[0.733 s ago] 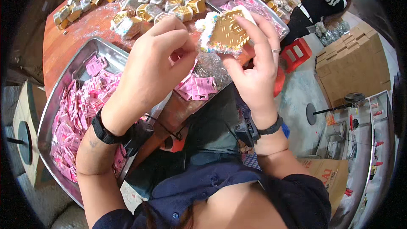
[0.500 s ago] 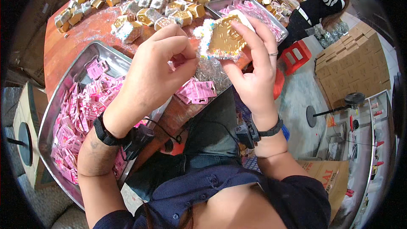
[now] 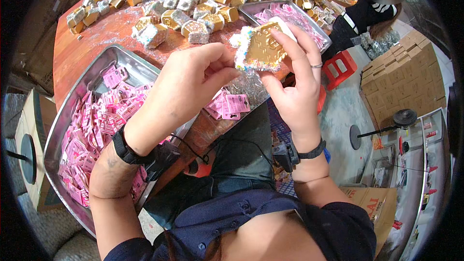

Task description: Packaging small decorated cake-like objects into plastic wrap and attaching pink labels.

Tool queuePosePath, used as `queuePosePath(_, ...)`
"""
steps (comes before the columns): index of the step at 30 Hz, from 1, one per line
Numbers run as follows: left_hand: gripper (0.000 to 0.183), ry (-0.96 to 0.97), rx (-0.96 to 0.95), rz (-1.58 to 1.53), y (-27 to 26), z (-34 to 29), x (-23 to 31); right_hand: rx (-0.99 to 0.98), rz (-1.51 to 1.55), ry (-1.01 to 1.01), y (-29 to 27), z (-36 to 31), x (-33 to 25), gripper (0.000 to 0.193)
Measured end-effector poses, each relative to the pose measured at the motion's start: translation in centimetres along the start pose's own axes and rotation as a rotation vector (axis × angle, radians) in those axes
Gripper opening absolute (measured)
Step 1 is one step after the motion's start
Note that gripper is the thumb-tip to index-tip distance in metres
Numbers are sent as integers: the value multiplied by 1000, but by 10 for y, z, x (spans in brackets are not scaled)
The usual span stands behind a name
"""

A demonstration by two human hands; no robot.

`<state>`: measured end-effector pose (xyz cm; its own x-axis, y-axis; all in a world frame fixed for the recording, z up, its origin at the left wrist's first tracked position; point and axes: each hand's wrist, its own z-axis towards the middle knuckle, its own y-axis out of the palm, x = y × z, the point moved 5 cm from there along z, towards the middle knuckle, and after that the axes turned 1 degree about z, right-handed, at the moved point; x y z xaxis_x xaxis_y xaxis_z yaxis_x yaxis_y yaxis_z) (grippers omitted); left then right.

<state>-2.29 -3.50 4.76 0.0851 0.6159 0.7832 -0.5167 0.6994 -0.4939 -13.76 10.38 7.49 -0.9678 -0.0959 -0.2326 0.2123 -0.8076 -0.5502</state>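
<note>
My right hand point(image 3: 299, 75) holds a small gold embossed box point(image 3: 266, 43), thumb below and fingers over its back and top. The box's left and lower sides are crusted with white and multicoloured bits. My left hand point(image 3: 193, 75) is closed, its thumb and fingertips pinched together at the box's lower left corner. Whatever those fingertips grip, if anything, is hidden. Under my left forearm stands a metal tray point(image 3: 113, 55) full of pink printed tags point(image 3: 104, 116). A few more pink tags point(image 3: 232, 105) lie at the table's near edge, between my hands.
Many gold and glittery boxes point(image 3: 193, 17) cover the far part of the reddish wooden table point(image 3: 67, 67). A second metal tray point(image 3: 249, 7) holds pink tags. Another person point(image 3: 367, 12) is at the far right, near a red stool point(image 3: 340, 70) and stacked cartons point(image 3: 401, 72).
The gold box and my right hand have shifted slightly right and down in view. My left hand has also moved right, its fingertips now closer to the box's corner.
</note>
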Motion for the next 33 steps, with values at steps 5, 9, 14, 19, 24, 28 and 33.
queuePosePath(5,31,3,49,-219,3,0,-2,16,223,168,1,-5,16,64)
queuePosePath(9,41,105,72,-222,5,-2,2,-65,440,301,2,-12,14,65)
queuePosePath(14,46,183,91,16,1,-1,3,-105,444,347,-1,-26,27,63)
queuePosePath(19,41,176,215,218,-5,15,-32,-188,456,584,-72,-60,63,64)
queuePosePath(24,28,61,-25,459,3,27,-76,-792,-300,451,-140,-116,92,58)
queuePosePath(28,36,-10,-389,524,31,9,-84,-497,-215,477,-73,-99,76,42)
queuePosePath(33,44,131,-458,479,49,-1,-82,-459,-126,272,27,-76,65,37)
